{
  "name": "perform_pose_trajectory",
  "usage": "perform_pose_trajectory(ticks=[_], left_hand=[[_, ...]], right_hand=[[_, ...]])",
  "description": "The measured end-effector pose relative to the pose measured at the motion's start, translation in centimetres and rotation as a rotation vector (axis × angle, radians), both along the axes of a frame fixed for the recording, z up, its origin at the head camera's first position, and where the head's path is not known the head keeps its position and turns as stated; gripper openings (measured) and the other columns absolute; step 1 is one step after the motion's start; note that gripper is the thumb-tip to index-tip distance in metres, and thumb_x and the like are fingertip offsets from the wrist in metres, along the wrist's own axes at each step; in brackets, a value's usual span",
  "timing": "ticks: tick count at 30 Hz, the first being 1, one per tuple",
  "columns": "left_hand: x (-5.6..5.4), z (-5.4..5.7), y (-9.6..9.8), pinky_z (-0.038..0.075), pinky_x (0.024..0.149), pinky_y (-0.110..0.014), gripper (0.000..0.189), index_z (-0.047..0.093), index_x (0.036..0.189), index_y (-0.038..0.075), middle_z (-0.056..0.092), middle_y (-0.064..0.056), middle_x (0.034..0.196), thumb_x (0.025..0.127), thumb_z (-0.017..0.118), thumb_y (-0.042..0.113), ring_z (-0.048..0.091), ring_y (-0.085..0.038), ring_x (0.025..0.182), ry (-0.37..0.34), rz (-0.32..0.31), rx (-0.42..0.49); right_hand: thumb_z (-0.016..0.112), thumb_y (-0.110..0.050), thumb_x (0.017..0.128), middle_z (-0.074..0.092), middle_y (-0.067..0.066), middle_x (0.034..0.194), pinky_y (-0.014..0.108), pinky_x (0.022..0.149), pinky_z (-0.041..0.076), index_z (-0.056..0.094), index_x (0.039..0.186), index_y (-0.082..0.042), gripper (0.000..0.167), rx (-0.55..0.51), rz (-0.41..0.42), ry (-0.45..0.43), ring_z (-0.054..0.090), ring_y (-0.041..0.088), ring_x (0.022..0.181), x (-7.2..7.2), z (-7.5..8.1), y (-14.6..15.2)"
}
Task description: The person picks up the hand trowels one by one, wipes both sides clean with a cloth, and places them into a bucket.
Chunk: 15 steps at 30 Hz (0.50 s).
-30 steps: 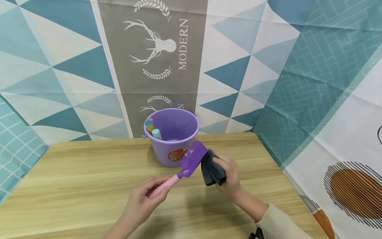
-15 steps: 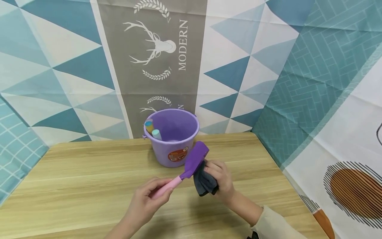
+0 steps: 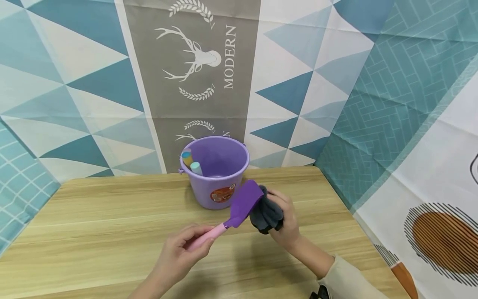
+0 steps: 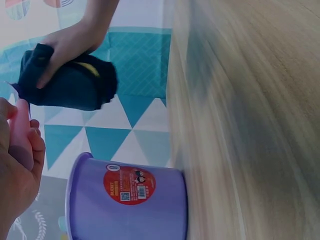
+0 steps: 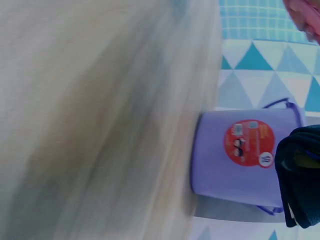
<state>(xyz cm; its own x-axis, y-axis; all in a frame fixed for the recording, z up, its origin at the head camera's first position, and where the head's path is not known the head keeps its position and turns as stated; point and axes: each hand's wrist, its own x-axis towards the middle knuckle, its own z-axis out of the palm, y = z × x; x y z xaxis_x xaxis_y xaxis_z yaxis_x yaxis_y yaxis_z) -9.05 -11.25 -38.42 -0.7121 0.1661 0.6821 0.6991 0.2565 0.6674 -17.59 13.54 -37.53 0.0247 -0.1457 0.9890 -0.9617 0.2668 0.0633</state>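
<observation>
A toy shovel with a purple blade (image 3: pixel 244 202) and a pink handle (image 3: pixel 207 236) is held above the table. My left hand (image 3: pixel 183 252) grips it by the handle, thumb and fingers round it. In my right hand (image 3: pixel 287 218) is a bunched dark grey cloth (image 3: pixel 266 214), pressed against the right edge of the blade. The left wrist view shows the cloth (image 4: pixel 75 85) hanging folded below the right hand's fingers. Part of the cloth shows at the edge of the right wrist view, where the right hand itself is out of sight.
A purple bucket (image 3: pixel 203 191) with a red label stands upright at the table's back, just behind the shovel. Items with blue and light-green ends (image 3: pixel 196 167) lean inside it. Patterned cloth (image 3: pixel 287 83) hangs behind the wooden table (image 3: pixel 112 232).
The cloth and right hand slid down and left along the blade, then came back up to its upper right edge. The shovel's blade turned slightly; the left hand stayed nearly still.
</observation>
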Motion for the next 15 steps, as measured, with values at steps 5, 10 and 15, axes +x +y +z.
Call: perform_pose_trajectory(ticks=[5, 10, 15], left_hand=[[-0.12, -0.04, 0.04, 0.05, 0.063, -0.016, 0.029, 0.07, 0.1, 0.007, 0.069, -0.003, 0.089, 0.075, 0.071, -0.008, 0.061, -0.002, 0.079, 0.021, -0.049, 0.0], [-0.13, 0.05, 0.25, 0.051, 0.062, -0.016, 0.03, 0.07, 0.1, 0.007, 0.07, -0.004, 0.089, 0.075, 0.071, -0.009, 0.061, -0.002, 0.079, 0.022, -0.057, 0.009], [-0.37, -0.46, 0.28, 0.049, 0.058, -0.016, 0.032, 0.07, 0.099, 0.003, 0.069, -0.009, 0.086, 0.072, 0.07, -0.013, 0.06, -0.004, 0.076, 0.054, -0.065, 0.051]], right_hand=[[0.061, -0.011, 0.089, 0.056, 0.028, 0.106, 0.026, 0.093, 0.046, 0.05, 0.101, 0.02, 0.035, -0.056, 0.03, 0.04, 0.056, 0.025, 0.106, -0.22, 0.57, -0.1], [0.064, -0.011, 0.088, 0.059, 0.024, 0.102, 0.027, 0.086, 0.047, 0.052, 0.101, 0.017, 0.033, -0.049, 0.026, 0.09, 0.057, 0.025, 0.093, -0.03, 0.76, -0.48], [0.063, -0.011, 0.088, 0.06, 0.02, 0.109, 0.031, 0.076, 0.048, 0.052, 0.1, 0.014, 0.029, 0.035, 0.019, 0.136, 0.056, 0.028, 0.085, 0.22, 0.33, -0.87]])
